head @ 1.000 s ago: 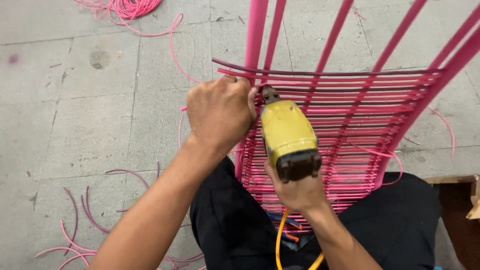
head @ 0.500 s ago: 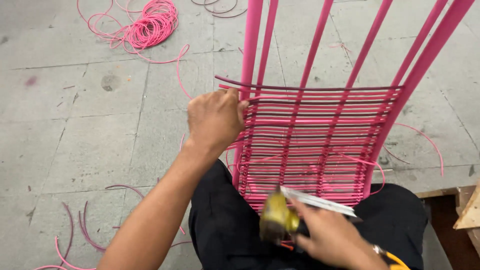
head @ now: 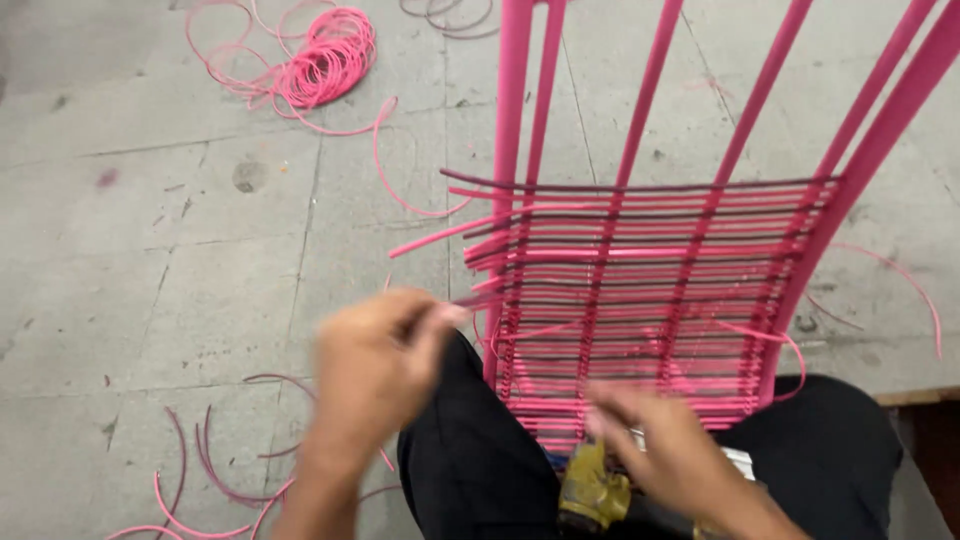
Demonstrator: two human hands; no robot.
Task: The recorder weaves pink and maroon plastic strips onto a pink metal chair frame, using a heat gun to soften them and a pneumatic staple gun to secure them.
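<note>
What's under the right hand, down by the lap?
A yellow power tool lies on the black trousers, partly covered by the blurred right hand. Its front end is hidden.

One head-worn camera looks steeply down, close over the hands (head: 375, 365) and pink frame (head: 640, 290), floor (head: 150, 250) at left

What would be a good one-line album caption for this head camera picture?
Left hand pinching a pink cord end at a half-woven pink frame, right hand low beside a yellow tool.

A weaving workshop: bare concrete floor (head: 150, 250), coiled pink cord (head: 325, 60) upper left, scattered cord offcuts (head: 200, 470).
</note>
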